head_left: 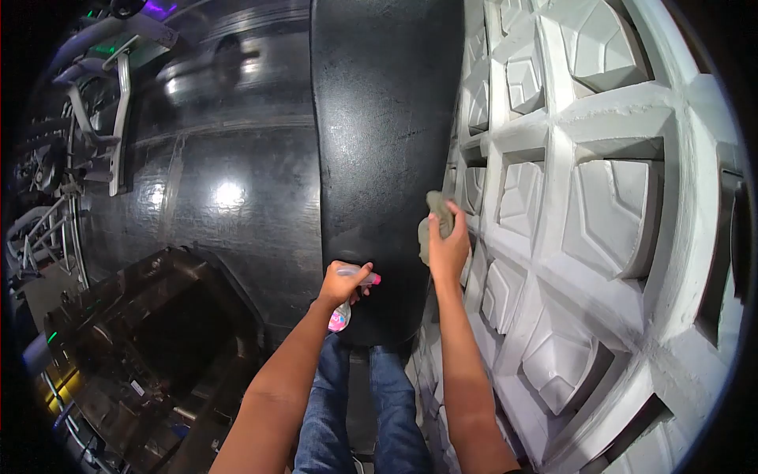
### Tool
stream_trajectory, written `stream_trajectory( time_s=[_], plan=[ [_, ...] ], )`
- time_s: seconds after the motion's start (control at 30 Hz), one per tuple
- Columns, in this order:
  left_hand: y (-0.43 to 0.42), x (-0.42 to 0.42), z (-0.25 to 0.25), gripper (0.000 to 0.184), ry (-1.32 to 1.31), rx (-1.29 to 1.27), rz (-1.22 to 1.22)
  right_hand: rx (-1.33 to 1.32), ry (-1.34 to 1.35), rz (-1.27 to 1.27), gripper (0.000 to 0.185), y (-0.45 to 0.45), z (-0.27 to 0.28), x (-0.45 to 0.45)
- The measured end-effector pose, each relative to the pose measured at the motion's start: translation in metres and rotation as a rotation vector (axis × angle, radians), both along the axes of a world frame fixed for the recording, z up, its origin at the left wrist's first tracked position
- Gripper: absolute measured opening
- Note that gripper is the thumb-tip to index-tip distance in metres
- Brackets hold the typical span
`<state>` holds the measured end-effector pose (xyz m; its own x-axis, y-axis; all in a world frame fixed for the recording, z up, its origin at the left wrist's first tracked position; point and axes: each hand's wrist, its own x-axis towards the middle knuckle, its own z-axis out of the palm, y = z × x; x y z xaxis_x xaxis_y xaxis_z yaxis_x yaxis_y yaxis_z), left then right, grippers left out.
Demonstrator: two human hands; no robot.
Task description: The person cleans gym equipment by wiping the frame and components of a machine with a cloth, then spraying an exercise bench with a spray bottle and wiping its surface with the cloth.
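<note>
A spray bottle with a pink nozzle and a colourful label (339,318) is gripped in my left hand (345,284), its nozzle pointing right over the black padded surface (387,142). My right hand (448,246) pinches a crumpled grey-green cloth (436,225) at the right edge of that surface, close to the white wall. The cloth hangs partly over the edge. Part of the bottle is hidden behind my left fingers.
A white wall with raised geometric blocks (608,213) runs along the right. Dark glossy flooring (237,158) lies to the left, with a dark machine frame (158,340) at lower left and gym equipment (118,118) at upper left. My jeans-clad legs (395,403) show below.
</note>
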<state>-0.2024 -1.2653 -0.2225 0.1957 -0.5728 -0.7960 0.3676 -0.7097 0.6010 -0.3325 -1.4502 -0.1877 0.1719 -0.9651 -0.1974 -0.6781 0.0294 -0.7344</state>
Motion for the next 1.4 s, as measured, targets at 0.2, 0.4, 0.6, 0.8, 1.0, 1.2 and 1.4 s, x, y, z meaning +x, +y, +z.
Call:
stream_trajectory(
  time_s=[0.2,0.4,0.6,0.8,1.0,1.2,1.4],
  plan=[
    [0.0,0.001,0.003,0.041,0.029,0.003,-0.003,-0.043,0.063,0.2,0.032,0.086,0.006,-0.038],
    [-0.002,0.0,0.013,0.044,-0.015,0.025,-0.025,0.093,0.199,0.293,0.032,0.101,0.008,-0.062],
    [0.011,-0.009,0.032,0.035,-0.095,-0.072,-0.04,-0.129,0.187,0.19,0.03,0.049,0.006,-0.024],
    [0.058,-0.011,0.049,0.032,-0.175,-0.168,0.337,-0.134,0.141,0.052,0.031,0.093,0.002,0.021],
    [0.108,-0.006,0.072,0.028,-0.255,-0.241,0.574,-0.012,0.251,0.619,0.037,0.133,0.01,-0.002],
    [0.143,-0.017,0.1,0.013,-0.343,-0.144,0.385,-0.215,0.273,0.47,0.034,0.076,0.012,0.009],
    [0.174,-0.033,0.097,0.011,-0.327,-0.06,0.441,-0.228,0.239,0.41,0.038,0.113,0.007,0.063]
  ],
)
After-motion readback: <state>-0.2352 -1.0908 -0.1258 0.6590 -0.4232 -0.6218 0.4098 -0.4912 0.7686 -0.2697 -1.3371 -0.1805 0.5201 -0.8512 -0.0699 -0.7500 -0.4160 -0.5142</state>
